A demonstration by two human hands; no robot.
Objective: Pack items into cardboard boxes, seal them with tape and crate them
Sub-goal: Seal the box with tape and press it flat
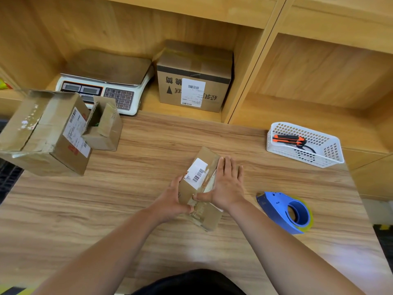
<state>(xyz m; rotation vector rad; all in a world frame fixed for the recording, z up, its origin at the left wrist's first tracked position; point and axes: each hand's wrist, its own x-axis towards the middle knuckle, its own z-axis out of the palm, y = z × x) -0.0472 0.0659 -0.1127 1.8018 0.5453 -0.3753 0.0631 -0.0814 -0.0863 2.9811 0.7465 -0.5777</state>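
A small long cardboard box (201, 167) with a white barcode label lies on the wooden table (127, 199) in the middle. My left hand (172, 201) grips its left side near the near end. My right hand (226, 184) lies flat with straight fingers along its right side, thumb pressing across the taped top. A blue tape dispenser (287, 211) with a yellowish tape roll lies on the table just right of my right arm.
At the left stand a large worn box (44, 133) and a small open box (104, 126). A weighing scale (106, 81) and a labelled carton (193, 77) sit in the back shelf. A white basket (306, 143) with an orange cutter is at the right.
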